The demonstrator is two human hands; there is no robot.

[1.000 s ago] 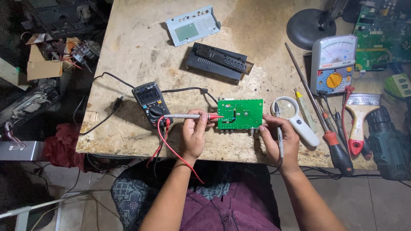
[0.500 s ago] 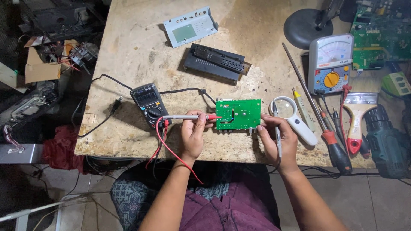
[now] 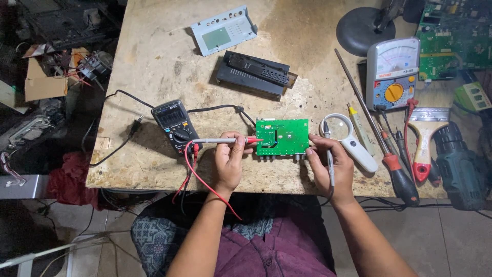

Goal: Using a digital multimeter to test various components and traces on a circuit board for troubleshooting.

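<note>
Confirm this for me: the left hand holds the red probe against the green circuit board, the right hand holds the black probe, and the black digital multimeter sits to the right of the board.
One detail is wrong. The black digital multimeter sits to the left of the green circuit board, not the right, as the head view shows. The rest stands: the left hand holds the red probe against the board, and the right hand holds the black probe.

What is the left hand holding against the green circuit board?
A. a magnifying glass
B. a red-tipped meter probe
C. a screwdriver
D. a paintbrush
B: the left hand pinches a red-tipped meter probe with its tip at the left edge of the green circuit board.
</note>
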